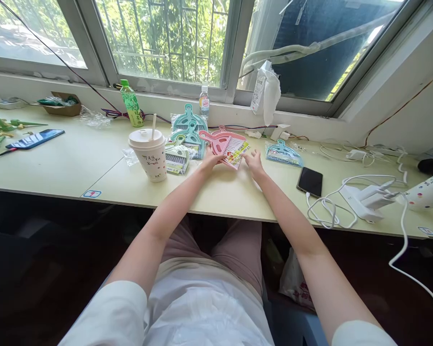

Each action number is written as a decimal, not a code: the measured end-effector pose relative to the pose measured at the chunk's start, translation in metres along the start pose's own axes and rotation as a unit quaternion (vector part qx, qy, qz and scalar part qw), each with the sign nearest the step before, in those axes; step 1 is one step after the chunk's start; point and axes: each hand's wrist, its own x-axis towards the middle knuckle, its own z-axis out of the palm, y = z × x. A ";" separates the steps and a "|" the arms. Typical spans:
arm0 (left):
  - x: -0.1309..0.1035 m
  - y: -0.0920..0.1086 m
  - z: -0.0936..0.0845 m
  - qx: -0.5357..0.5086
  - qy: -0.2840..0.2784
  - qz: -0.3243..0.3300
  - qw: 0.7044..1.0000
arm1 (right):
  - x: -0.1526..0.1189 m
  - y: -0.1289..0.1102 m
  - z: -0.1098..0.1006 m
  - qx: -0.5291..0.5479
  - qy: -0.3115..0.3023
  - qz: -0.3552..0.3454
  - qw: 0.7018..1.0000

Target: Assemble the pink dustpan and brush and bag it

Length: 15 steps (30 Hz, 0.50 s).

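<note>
Fingers of left hand (210, 160) rest on the left edge of the pink dustpan (224, 142), loosely curled, look to be pinching its rim but can't tell for sure; fingers of right hand (254, 161) spread flat, tips at the pan's lower right corner by the printed label (238, 154)

Pink dustpan lies flat on desk (223, 192), centre, at 12 o'clock from the person, handle pointing to 10 o'clock. Small brush seems tucked inside, packaging film likely over it

Around it: teal dustpans (188, 126) stacked at 10 o'clock of the pink one, another teal dustpan (283, 154) at 3 o'clock, well apart. Green set (177, 158) at 9 o'clock, just beside the cup (149, 154) with straw. Green bottle (132, 102) and water bottle (204, 101) against the window sill at 11–12 o'clock. Phone (310, 181) at 4 o'clock of right hand, white charger (364, 199) and cables further right. Second phone (35, 139) far left

Handling, judged: thin moulded plastic, light, fairly stiff but flexes at the wide lip; film wrap probably slippery. Best hold is the handle or the two side rims, one hand each side; label card is soft, would bend or tear if gripped alone
</note>
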 end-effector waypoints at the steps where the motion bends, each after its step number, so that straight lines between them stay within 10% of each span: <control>1: 0.000 0.000 0.000 0.000 -0.006 0.002 1.000 | 0.001 0.001 -0.001 0.044 -0.018 0.042 0.998; 15: 0.000 -0.005 0.000 -0.005 -0.096 -0.008 0.995 | 0.002 0.006 -0.007 0.228 0.015 0.109 0.968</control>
